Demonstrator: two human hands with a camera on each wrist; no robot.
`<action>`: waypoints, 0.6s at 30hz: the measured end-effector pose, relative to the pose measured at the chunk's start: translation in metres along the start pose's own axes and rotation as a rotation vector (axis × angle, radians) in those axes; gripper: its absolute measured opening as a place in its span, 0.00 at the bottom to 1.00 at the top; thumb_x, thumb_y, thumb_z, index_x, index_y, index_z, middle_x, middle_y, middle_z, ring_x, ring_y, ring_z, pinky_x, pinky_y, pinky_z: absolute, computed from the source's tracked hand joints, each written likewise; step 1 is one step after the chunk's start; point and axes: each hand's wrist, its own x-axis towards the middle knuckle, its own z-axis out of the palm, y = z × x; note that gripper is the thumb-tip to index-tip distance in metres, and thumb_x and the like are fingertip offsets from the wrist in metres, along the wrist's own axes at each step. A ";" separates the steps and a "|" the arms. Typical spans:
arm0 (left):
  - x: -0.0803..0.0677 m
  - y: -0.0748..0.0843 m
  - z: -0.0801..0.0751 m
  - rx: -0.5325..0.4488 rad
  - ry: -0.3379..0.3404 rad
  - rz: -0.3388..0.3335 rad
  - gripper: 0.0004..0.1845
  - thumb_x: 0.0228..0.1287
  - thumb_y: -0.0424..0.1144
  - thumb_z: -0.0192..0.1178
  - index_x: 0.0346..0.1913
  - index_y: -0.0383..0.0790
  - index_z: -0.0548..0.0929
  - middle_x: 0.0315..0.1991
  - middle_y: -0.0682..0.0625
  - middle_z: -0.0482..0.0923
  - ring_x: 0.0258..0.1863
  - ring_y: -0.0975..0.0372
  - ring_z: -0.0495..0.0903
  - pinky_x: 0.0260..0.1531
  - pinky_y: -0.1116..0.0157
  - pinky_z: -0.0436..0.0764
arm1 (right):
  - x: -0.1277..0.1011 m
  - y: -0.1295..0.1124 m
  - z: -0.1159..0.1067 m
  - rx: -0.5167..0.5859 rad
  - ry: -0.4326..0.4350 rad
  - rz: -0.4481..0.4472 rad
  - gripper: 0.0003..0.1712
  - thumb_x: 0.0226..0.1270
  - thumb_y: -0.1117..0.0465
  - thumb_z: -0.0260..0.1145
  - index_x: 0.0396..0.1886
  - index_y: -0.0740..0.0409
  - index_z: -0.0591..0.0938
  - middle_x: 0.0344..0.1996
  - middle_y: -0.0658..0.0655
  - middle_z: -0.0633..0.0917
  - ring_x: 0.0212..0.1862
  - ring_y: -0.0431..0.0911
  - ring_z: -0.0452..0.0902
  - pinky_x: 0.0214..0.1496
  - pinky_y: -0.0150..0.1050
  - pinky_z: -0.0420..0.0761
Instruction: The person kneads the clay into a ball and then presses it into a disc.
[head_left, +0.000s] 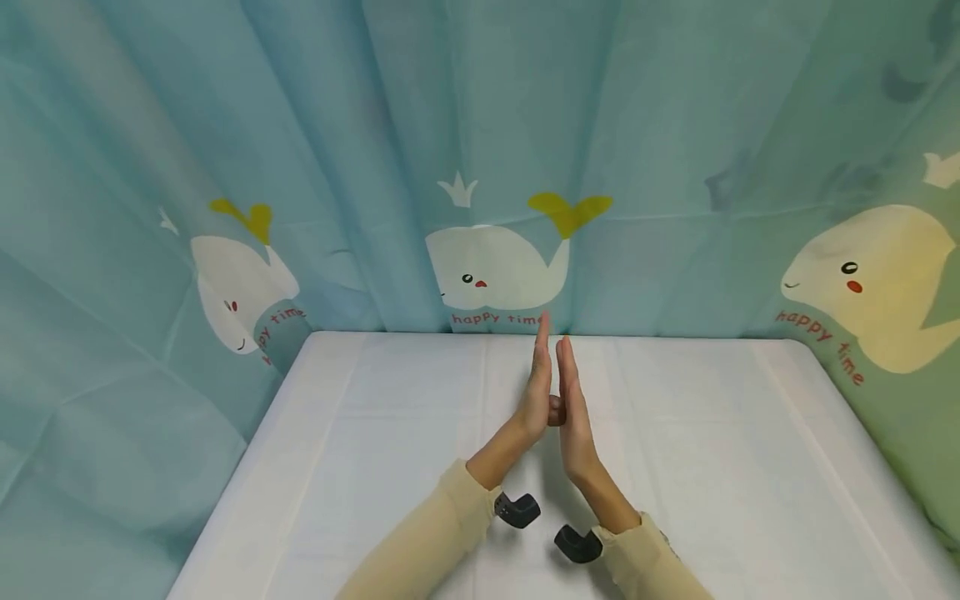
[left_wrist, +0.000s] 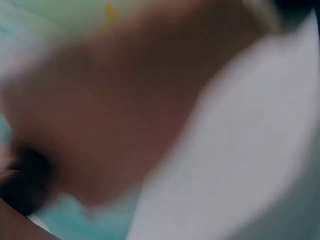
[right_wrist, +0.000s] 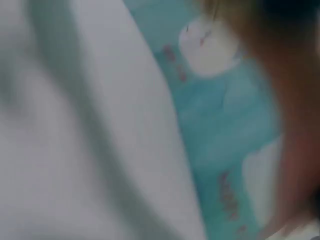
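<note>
In the head view my left hand [head_left: 536, 392] and right hand [head_left: 574, 421] stand upright over the table, palms facing each other, fingers straight and pointing away. Their fingertips lean close, with a narrow gap between the palms. A thumb or curled finger shows in that gap; whose it is I cannot tell. No held object shows in either hand. The left wrist view is blurred: the left hand [left_wrist: 115, 110] fills much of it, beside a dark shape [left_wrist: 30, 175] I cannot make out. Only part of the right hand [right_wrist: 300, 160] appears at the right wrist view's edge.
A white-covered table [head_left: 405, 433] lies under both hands. Behind it and at its sides hangs a blue-green curtain [head_left: 360, 150] printed with whales. Black curved wrist pieces [head_left: 517, 510] jut inward from both beige sleeves [head_left: 427, 542].
</note>
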 end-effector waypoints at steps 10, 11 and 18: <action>-0.015 -0.012 0.007 0.062 -0.069 0.016 0.38 0.82 0.61 0.18 0.83 0.45 0.28 0.83 0.49 0.23 0.81 0.58 0.26 0.77 0.45 0.34 | 0.027 0.002 -0.022 -0.042 0.040 0.047 0.33 0.85 0.41 0.22 0.85 0.34 0.41 0.83 0.37 0.39 0.81 0.36 0.33 0.77 0.42 0.45; -0.014 -0.009 0.008 0.066 -0.068 0.028 0.38 0.82 0.61 0.17 0.82 0.44 0.27 0.83 0.48 0.22 0.81 0.58 0.25 0.77 0.45 0.33 | 0.026 0.006 -0.023 -0.031 0.038 0.064 0.33 0.85 0.41 0.22 0.85 0.35 0.40 0.83 0.37 0.39 0.80 0.37 0.35 0.76 0.42 0.47; 0.001 -0.008 -0.005 0.242 0.057 -0.049 0.42 0.77 0.69 0.16 0.84 0.51 0.31 0.84 0.51 0.26 0.82 0.55 0.26 0.72 0.35 0.30 | -0.002 0.007 0.000 0.013 0.005 0.090 0.33 0.86 0.46 0.21 0.85 0.43 0.36 0.83 0.48 0.38 0.83 0.46 0.28 0.79 0.58 0.32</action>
